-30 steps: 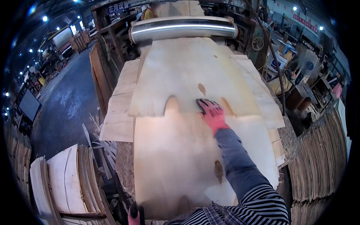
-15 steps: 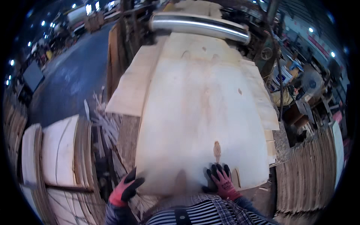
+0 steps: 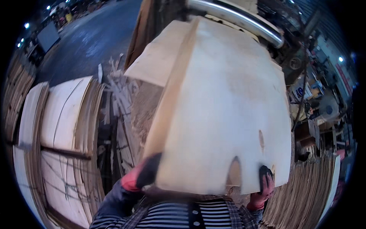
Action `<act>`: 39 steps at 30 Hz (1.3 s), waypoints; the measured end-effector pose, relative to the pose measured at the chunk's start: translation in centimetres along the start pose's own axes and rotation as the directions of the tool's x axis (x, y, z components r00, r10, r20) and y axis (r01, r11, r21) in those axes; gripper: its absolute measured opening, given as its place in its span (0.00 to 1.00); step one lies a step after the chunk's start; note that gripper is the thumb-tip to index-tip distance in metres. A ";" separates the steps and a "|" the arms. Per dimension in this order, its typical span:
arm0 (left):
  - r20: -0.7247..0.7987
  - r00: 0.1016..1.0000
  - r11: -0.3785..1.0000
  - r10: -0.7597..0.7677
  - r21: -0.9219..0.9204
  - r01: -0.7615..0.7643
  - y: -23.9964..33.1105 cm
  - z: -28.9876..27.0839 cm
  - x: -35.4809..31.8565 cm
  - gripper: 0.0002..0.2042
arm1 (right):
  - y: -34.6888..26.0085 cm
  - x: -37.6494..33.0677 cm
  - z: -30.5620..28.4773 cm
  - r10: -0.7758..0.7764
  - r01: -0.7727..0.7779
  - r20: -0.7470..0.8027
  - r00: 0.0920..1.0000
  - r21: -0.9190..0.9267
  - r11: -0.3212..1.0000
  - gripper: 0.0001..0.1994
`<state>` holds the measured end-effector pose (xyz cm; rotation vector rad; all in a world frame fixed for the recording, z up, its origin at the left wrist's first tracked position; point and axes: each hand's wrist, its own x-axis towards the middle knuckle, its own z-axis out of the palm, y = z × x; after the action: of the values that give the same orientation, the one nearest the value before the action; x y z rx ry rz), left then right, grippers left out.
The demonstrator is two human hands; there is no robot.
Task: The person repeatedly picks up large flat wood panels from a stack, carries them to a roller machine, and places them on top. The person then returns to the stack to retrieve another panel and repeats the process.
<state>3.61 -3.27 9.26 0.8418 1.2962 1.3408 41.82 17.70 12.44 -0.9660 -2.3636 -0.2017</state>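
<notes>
Fingers point(image 3: 149, 170) pinch thin, pale, notched veneer sheet point(image 3: 225, 114).

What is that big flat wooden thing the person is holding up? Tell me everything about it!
It is a thin, pale veneer sheet, light tan with faint grain and a small dark knot near its lower right. A tall split notch cuts into its near edge. It is lifted and tilted, the near edge held by both gloved hands: the left hand grips the lower left corner, the right hand the lower right. Its far end reaches toward a metal roller.
</notes>
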 end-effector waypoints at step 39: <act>-0.507 0.857 0.985 0.089 -0.084 -0.152 0.1 -0.6 -2.7 0.12 | -3.3 1.0 10.8 -0.239 0.107 0.602 0.762 0.247 0.963 0.39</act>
<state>3.54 -6.00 9.74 0.5051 1.5549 1.8019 34.11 19.58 4.28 -0.7899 -3.0165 0.3488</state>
